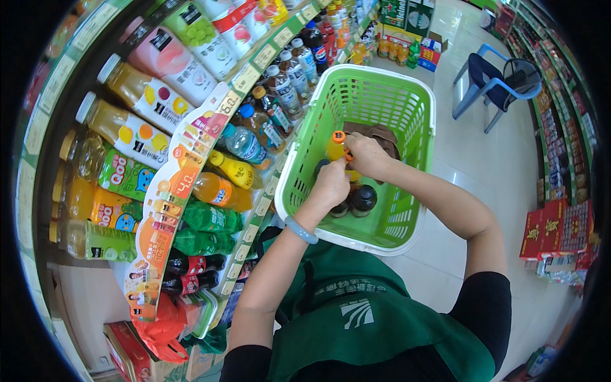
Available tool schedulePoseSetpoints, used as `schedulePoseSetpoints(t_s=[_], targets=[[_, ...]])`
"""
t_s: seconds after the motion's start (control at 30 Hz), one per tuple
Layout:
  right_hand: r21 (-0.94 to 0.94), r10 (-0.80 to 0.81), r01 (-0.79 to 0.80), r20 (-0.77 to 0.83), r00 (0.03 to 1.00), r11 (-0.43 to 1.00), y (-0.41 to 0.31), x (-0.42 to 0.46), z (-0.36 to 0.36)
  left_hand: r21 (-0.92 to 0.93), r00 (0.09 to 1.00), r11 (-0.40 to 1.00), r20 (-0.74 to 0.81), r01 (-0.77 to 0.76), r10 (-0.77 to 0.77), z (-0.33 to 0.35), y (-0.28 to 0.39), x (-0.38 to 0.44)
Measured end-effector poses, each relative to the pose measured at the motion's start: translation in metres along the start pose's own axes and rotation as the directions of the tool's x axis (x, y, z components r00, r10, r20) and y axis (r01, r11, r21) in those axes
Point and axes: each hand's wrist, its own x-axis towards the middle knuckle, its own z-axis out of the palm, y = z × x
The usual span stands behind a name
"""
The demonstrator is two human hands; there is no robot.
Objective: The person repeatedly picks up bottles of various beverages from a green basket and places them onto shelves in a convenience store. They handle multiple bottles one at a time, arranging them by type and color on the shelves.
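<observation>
Both my hands reach into a green plastic shopping basket (401,210) with a white rim. My left hand (331,184) and my right hand (366,153) meet at an orange-capped bottle (349,155), their fingers around its top; most of it is hidden behind them. Beside it stands another bottle with an orange cap (338,138) and yellow-orange contents. Dark-capped bottles (364,198) stand at the near end of the basket. A brown cloth (384,138) lies behind my right hand.
Shelves (267,52) of drink bottles run along the left. A blue plastic armchair (499,81) stands on the tiled floor at the upper right. Drink cartons (427,52) are stacked beyond the basket. Another stocked shelf and red boxes (544,229) stand at the far right.
</observation>
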Motion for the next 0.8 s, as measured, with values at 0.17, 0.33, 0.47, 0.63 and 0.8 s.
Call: schedulePoseSetpoints(t_s=[0.17,0.33,0.47,0.63,0.8], targets=[[0.001,-0.089,0.089,-0.045,0.995,0.996,0.026,0.000,0.026,-0.001,0.999,0.999,-0.030,-0.033,0.033,0.015,-0.012,0.007],[-0.223,-0.209,0.207,0.016,0.978,0.953,0.029,-0.009,0.001,-0.025,0.995,0.995,-0.011,-0.100,0.100,0.003,0.017,-0.012],[-0.329,-0.171,0.147,-0.045,0.984,0.933,-0.079,-0.014,-0.040,-0.114,0.938,0.966,-0.289,-0.231,0.191,-0.024,0.015,-0.057],[-0.069,-0.550,0.553,-0.266,0.792,0.830,-0.218,-0.017,-0.064,0.161,0.551,0.902,-0.744,-0.401,0.378,-0.106,0.024,-0.154],[0.002,-0.791,0.863,-0.399,0.463,0.504,-0.357,-0.016,-0.047,0.215,0.312,0.928,-0.898,-0.305,0.311,-0.184,0.017,-0.261]])
